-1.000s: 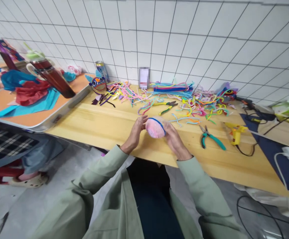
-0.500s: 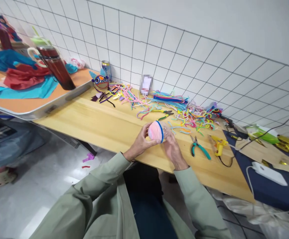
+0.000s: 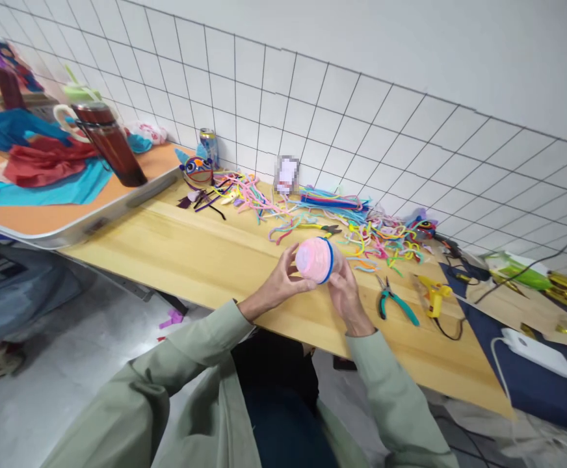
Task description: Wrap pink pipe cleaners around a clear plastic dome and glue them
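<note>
A round craft piece (image 3: 313, 261), pink and ridged on its left with a blue band and a clear part on its right, is held tilted above the front of the wooden table. My left hand (image 3: 279, 281) curls round the pink side, thumb below and fingers behind. My right hand (image 3: 346, 292) grips the clear side, its thumb close to the blue band. Just behind the piece lie yellow-handled cutting pliers (image 3: 331, 229). To the right of my right hand rest teal-handled pliers (image 3: 400, 308) with their jaws pointing away from me.
Colourful chenille stems (image 3: 332, 200) spread along the wall. A yellow glue gun (image 3: 437, 299) and a white power adapter (image 3: 540, 353) lie to the right. Finished faces (image 3: 198, 170) stand at the back. A tumbler (image 3: 110, 144) stands on the orange table (image 3: 34, 218) at left.
Both hands have shifted the craft piece slightly right and turned it, so more of its pink end faces me. My right thumb now shows beside the band. The view has tilted a little.
</note>
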`<state>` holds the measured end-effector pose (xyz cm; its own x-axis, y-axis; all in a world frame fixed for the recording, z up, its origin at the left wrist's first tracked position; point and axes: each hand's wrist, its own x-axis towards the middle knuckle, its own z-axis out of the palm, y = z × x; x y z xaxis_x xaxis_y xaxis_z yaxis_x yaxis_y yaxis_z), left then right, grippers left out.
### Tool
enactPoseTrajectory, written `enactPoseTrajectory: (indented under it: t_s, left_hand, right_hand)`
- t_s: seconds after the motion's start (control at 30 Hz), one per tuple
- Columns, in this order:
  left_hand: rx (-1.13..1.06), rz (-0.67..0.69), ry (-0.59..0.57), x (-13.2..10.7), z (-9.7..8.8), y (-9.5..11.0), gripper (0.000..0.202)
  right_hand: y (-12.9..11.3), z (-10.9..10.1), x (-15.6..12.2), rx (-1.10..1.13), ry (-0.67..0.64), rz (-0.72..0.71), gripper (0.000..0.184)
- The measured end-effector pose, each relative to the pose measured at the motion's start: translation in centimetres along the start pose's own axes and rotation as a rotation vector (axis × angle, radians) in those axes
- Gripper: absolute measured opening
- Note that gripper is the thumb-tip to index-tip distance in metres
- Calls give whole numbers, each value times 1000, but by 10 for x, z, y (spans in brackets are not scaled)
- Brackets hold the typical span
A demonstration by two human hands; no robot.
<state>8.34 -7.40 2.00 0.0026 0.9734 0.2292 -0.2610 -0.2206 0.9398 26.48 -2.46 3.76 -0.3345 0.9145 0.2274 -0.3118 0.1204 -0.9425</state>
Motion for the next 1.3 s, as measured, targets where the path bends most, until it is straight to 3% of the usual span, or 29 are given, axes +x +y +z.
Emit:
enactPoseTrajectory:
  t_s: [0.1,0.23,0.37,0.43,0.53,0.67,0.83,1.1,1.3]
  left_hand:
    - [-16,42,6,19,-5,-1,110]
    - [131,111,-50,40,-16,1,109]
    - [277,192,-115,53,-26,-3,109]
    - [278,164,-133,56,-31,-7,111]
    - [198,43,-173,57,-39,-12,115]
    - [70,-56,-215,57,-50,-14,108]
    - [56,-39,-169,58,-62,-16,105]
    - [126,-1,-149,54,-70,-14,102]
    - [148,9,-178,51,-71,-12,105]
  right_hand:
    - [4,-4,14,43,-58,44,80]
    - [8,-15,33,58,-82,119,76]
    - [16,-20,44,77,-56,191,71]
    - [19,-19,48,89,-18,167,74]
    - [24,-15,50,50,22,79,78]
    - [28,-12,48,-87,-64,42,90]
    - [33,-8,45,-207,-131,75,98]
    - [38,6,55,-167,-96,102,84]
    - [42,6,54,-124,-17,134,89]
